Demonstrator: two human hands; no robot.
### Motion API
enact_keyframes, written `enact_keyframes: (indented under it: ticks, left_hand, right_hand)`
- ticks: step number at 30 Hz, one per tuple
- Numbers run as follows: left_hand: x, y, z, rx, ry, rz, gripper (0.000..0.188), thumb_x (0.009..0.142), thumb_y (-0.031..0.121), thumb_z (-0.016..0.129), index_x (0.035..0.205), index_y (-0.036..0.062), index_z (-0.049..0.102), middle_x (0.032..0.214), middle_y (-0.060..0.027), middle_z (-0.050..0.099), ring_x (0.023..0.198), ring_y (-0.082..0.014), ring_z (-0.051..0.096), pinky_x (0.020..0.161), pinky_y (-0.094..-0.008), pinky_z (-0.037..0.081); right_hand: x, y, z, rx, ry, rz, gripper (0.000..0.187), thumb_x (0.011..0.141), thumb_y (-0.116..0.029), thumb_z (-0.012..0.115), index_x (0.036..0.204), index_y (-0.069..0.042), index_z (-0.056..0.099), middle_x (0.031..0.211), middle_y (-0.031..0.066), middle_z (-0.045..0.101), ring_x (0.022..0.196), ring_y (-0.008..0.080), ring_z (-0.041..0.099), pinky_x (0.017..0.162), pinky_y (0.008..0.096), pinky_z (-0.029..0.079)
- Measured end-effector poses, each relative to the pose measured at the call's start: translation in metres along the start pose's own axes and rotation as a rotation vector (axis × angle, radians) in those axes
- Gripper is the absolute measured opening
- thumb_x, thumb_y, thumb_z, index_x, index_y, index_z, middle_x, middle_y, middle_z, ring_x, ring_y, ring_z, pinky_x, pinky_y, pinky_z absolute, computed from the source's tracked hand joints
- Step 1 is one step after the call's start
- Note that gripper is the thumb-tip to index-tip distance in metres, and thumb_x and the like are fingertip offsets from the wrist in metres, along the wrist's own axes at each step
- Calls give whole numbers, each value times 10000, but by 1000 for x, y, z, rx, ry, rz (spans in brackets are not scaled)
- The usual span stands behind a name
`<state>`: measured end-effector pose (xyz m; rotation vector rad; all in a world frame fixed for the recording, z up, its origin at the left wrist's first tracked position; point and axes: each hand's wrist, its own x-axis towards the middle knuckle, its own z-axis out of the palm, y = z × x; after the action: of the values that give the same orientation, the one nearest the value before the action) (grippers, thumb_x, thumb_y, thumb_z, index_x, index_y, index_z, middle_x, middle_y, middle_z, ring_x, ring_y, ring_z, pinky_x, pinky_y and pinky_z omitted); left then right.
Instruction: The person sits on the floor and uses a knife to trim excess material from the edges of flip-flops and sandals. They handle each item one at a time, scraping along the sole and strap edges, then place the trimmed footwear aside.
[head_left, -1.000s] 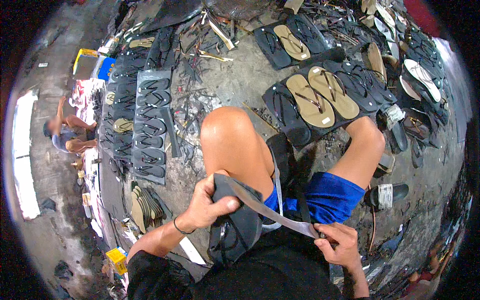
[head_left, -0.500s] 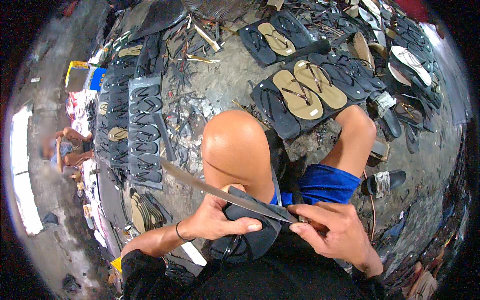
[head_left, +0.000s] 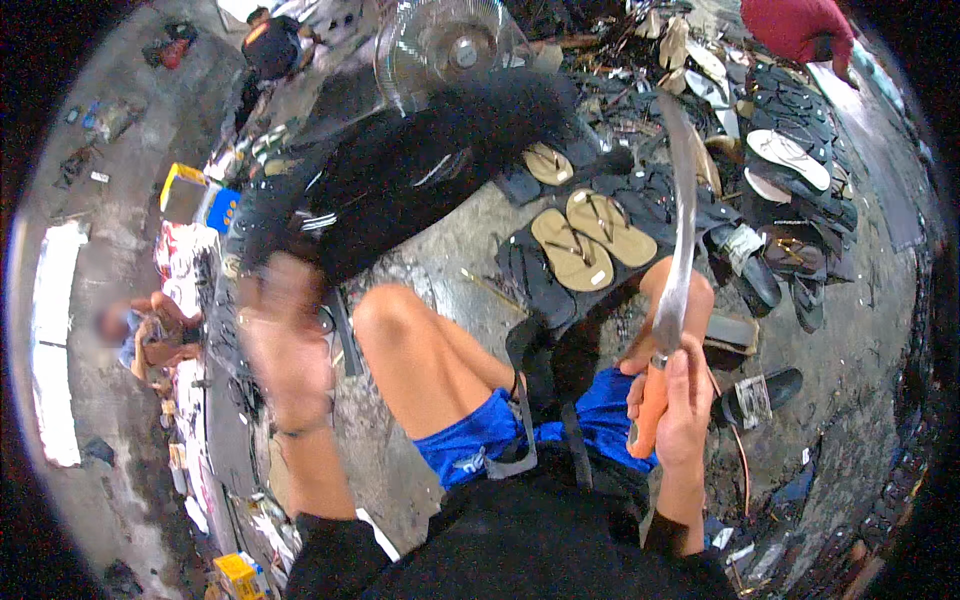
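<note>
My right hand [head_left: 680, 405], by my right knee, is closed round the orange handle of a knife [head_left: 676, 230]. Its long, slightly curved blade points up and away from me. Reaching out at the left, my left hand [head_left: 290, 340] is smeared by motion, so its fingers cannot be made out. Just beyond it is a large, dark, blurred shape [head_left: 430, 170] with shiny streaks. Whether my left hand touches it, I cannot tell. Black strips [head_left: 520, 465] lie across my lap and between my legs. Tan flip-flops [head_left: 575, 255] rest on black sheeting past my knees.
A round fan [head_left: 460, 50] stands at the far side. White flip-flops [head_left: 790, 155] top a dark pile at the right, near a wrapped black sandal [head_left: 765, 395]. Another person [head_left: 272, 45] is far left, one [head_left: 155, 335] sits at left, and a red garment [head_left: 800, 30] shows far right.
The knife has left the dark flip-flop over my lap and now stands raised at the right. My left hand has swung out left. A dark blurred shape has appeared, and my view has shifted.
</note>
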<state>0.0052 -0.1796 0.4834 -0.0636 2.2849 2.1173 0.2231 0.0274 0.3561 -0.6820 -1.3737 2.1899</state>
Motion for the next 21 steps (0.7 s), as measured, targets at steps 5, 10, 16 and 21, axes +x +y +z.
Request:
enact_keyframes:
  ticks: [5,10,16,21]
  left_hand:
    - [-88,-116,43,-610,-308,-506,417,815,55,751,1193,27,577,1084,-53,679,955,-204,673,900,-351,562]
    - [-115,-159,37,-890,-131,-726,229,940,152,664,1143,52,628,1090,-70,704,979,-208,696,889,-350,594]
    - [-124,-151,31,-810,-114,-752,253,967,240,639,1159,76,627,1131,-53,698,1024,-207,681,924,-364,572]
    - [-136,-170,4,-704,-149,-711,266,980,204,600,1202,58,615,1171,-53,684,1087,-194,655,976,-389,538]
  right_hand:
    - [-39,24,-23,-415,74,-62,327,1013,-180,545,1277,12,570,976,108,720,658,74,568,577,226,479]
    - [-97,39,-39,-838,12,-121,281,857,-129,729,1112,-18,692,856,119,700,592,184,590,554,287,479]
    - [-118,46,-44,-823,-120,-183,265,828,-113,734,1061,9,706,841,122,708,580,174,605,562,289,490]
    - [-111,39,-28,-900,-118,-114,260,832,-148,753,1060,-32,712,850,118,717,621,216,649,588,313,529]
